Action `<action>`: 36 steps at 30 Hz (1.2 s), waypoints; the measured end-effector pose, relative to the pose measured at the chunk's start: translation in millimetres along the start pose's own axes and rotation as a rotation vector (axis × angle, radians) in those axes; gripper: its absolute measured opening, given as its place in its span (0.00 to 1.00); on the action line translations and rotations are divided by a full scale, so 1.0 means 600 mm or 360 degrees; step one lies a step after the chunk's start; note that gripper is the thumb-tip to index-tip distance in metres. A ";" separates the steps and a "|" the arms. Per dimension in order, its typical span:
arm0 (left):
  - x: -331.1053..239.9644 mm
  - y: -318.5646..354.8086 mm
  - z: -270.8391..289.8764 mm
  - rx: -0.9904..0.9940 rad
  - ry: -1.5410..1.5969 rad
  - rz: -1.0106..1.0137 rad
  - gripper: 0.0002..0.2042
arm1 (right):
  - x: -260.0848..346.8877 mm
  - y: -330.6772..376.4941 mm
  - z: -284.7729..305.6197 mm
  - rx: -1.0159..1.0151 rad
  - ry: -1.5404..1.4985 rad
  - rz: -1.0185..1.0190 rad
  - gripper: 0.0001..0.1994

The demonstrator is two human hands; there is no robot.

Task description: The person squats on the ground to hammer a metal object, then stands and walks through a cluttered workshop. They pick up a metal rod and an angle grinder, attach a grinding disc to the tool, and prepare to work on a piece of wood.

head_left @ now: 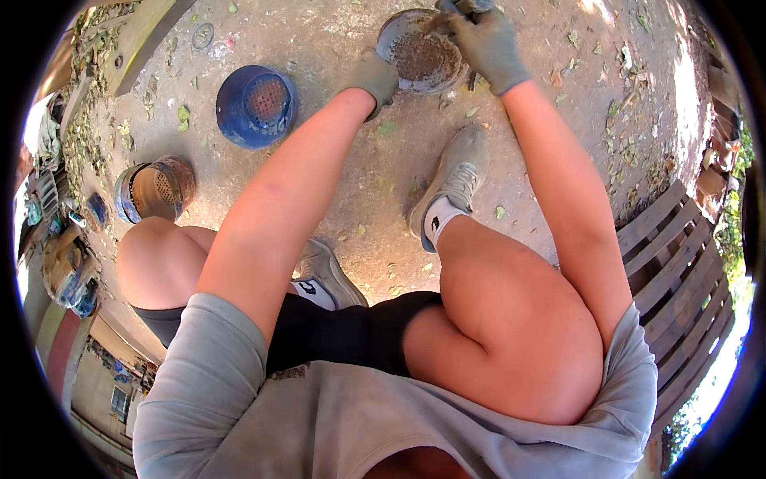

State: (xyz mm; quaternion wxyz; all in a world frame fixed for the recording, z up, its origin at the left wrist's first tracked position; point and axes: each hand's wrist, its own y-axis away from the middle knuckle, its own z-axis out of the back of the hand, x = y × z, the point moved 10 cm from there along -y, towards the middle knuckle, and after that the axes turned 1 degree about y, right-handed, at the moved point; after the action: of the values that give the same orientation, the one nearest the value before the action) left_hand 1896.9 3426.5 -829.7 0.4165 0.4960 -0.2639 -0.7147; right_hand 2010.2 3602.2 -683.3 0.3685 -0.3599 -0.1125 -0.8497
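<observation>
A round, shallow-looking metal container [388, 36] stands on the ground at the far middle, with a layer of brown soil-like material [427, 60] inside. My left hand [373, 78], in a grey-green work glove, is closed at the container's left rim; its fingertips are partly hidden. Over the far right rim is my right hand [487, 48], gloved the same way. Its fingers are curled around something dark and dirt-covered [463, 6], cut off by the upper picture edge, so its kind cannot be made out. A brown end of it seems to reach over the container.
A blue plastic pot [231, 112] with a perforated bottom stands left of my left arm. Farther left is another dirty perforated pot [163, 188] beside my knee. A wooden beam [152, 44] lies at the upper left, slatted wood [678, 263] at right. Leaves litter the ground.
</observation>
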 end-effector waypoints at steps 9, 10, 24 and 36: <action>-0.031 0.003 0.016 -0.0181 -0.0358 -0.0062 0.27 | -0.058 0.094 0.016 -0.0117 0.0099 -0.0063 0.10; -0.032 -0.001 0.031 -0.0274 -0.0424 -0.0054 0.27 | -0.066 0.099 0.027 -0.0180 -0.0258 -0.0308 0.10; -0.063 -0.050 0.063 -0.0418 -0.0198 -0.0393 0.30 | -0.036 0.130 0.142 -0.0547 -0.0667 -0.0471 0.15; -0.154 0.148 0.053 -0.0604 -0.0459 -0.0702 0.41 | 0.002 0.119 0.083 -0.0381 -0.0803 -0.0504 0.16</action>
State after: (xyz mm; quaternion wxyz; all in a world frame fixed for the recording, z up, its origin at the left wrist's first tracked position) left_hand 1911.9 3459.0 -702.8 0.2950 0.3484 -0.0684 -0.8871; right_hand 2086.7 3574.2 -652.2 0.1473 -0.5780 -0.1542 -0.7877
